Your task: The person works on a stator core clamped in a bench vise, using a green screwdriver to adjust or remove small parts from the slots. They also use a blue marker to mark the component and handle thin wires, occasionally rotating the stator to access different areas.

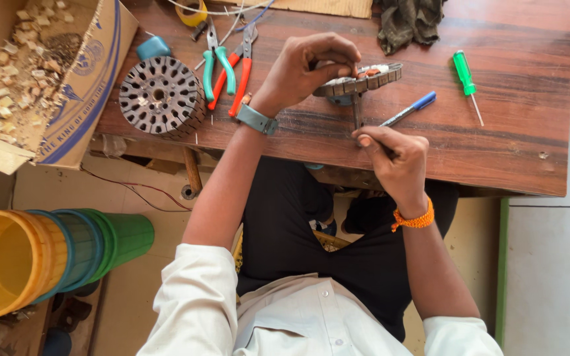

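Presently: judged mid-step, working on a slot of the round metal core [359,79] with a thin tool.

Far left, not in play: box [80,86] of pale chips, nested buckets [47,254] on the floor. On the counter [496,151], a second slotted core [161,96] lying flat, then two pliers [229,66] side by side.

Left hand [305,69]: curled shut over the top rim of the core, thumb and fingers pinching it. Core held up on edge, tilted, lower rim apparently on the counter, just left of centre.

Right hand [396,158]: closed in a fine pinch, thumb forward, on the lower end of a dark narrow strip [357,113]. Strip standing nearly vertical in view, upper end meeting the core's underside. Cannot tell whether the tip sits inside a slot or merely against the rim.

Blue pen [411,107] slanting toward the right hand; cannot tell if touched or merely lying beside it. Further right, well apart: green screwdriver [464,76]; dark cloth [407,20] at the far edge.

Next move, as a judgement: calls for a steady left-hand clamp so the core does not roll, and a small, straight push or draw of the strip along the slot line, without levering sideways.
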### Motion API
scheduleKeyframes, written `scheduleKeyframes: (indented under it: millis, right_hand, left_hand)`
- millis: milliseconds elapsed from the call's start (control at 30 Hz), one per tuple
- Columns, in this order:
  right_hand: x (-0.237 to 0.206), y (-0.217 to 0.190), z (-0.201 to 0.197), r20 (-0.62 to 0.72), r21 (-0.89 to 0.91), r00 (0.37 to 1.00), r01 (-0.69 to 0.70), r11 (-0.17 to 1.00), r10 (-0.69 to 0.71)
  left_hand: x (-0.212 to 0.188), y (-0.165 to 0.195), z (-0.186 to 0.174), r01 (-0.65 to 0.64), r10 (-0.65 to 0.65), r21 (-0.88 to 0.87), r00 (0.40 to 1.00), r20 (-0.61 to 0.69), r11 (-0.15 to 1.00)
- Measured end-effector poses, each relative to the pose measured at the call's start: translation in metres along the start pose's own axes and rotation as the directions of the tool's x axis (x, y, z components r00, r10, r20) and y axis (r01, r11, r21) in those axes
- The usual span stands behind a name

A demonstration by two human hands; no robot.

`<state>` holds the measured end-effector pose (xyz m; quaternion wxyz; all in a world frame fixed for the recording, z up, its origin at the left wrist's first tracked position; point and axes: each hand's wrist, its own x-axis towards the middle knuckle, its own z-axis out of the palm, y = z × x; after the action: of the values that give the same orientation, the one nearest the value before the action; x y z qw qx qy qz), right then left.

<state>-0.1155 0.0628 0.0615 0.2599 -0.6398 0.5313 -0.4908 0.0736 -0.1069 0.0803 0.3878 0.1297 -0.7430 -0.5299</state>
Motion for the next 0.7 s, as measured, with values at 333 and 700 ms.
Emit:
scheduleKeyframes:
  millis: [333,700]
  right_hand:
    - [-0.001,0.000,0.003,0.018,-0.298,0.994,0.105,0.949,-0.105]
    - [-0.005,-0.001,0.000,-0.034,-0.219,0.999,-0.028,0.975,0.021]
  left_hand:
    - [-0.019,0.021,0.031,0.042,0.085,0.564,0.977,-0.196,0.824]
    - [-0.029,0.018,0.060,0.183,0.096,0.603,0.911,-0.400,0.776]
